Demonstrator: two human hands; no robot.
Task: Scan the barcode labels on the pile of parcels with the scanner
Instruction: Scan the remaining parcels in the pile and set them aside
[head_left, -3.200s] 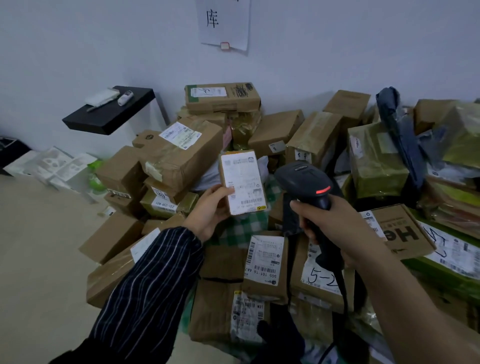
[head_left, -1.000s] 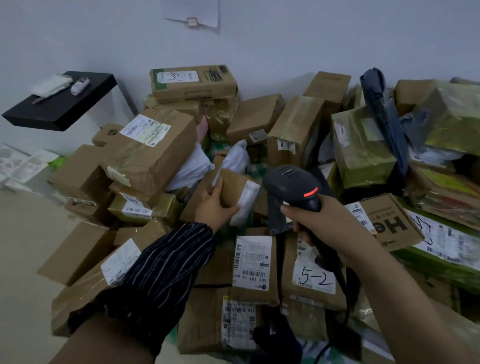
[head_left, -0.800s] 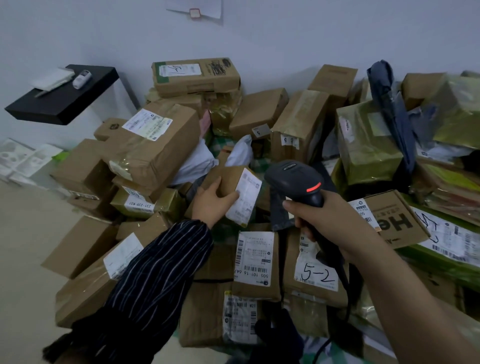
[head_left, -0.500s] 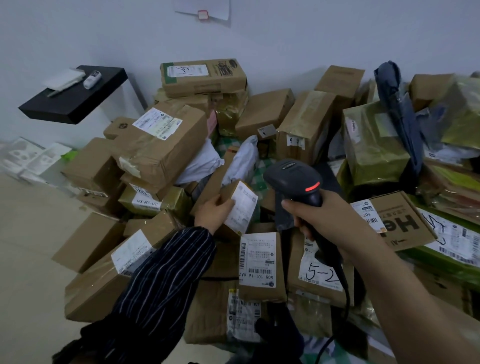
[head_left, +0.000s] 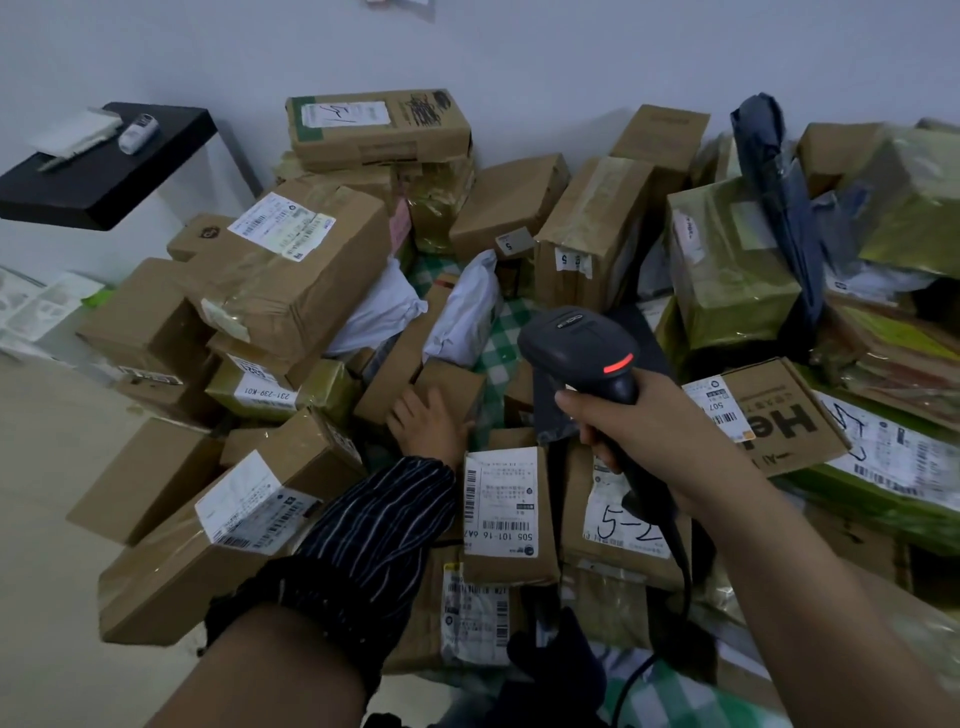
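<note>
Grips the black barcode scanner (head_left: 576, 348) in the right hand (head_left: 618, 415), just to 3 o'clock of centre, fingers wrapped round the handle and clamped on it. Red light strip (head_left: 618, 362) lit on the scanner head, cable (head_left: 680, 561) trailing down toward 5 o'clock.

Lays the left hand (head_left: 428, 423), striped sleeve (head_left: 379, 525) behind it, against the near side of a small brown box (head_left: 452, 387) at centre, knuckles up. Cannot tell whether the fingers close on the box or only touch it. No label visible on the box's upper face.

All around, the pile of parcels (head_left: 587, 234), filling the view from 9 o'clock round to 4 o'clock against the white wall:
- at 6 o'clock, just below the left hand, a parcel with a white barcode label reading "505 101-16" (head_left: 506, 512)
- beside it toward 5 o'clock, under the scanner handle, a parcel marked "5-2" (head_left: 623, 519)
- at 12 o'clock, a long carton (head_left: 379, 127) on top of the heap
- at 10 o'clock, a large taped box (head_left: 296, 270) with a label on top
- just above the small box, white poly mailers (head_left: 462, 306) on a green checked cloth (head_left: 501, 343)

Far out at 10 o'clock, a black shelf (head_left: 104, 176).
</note>
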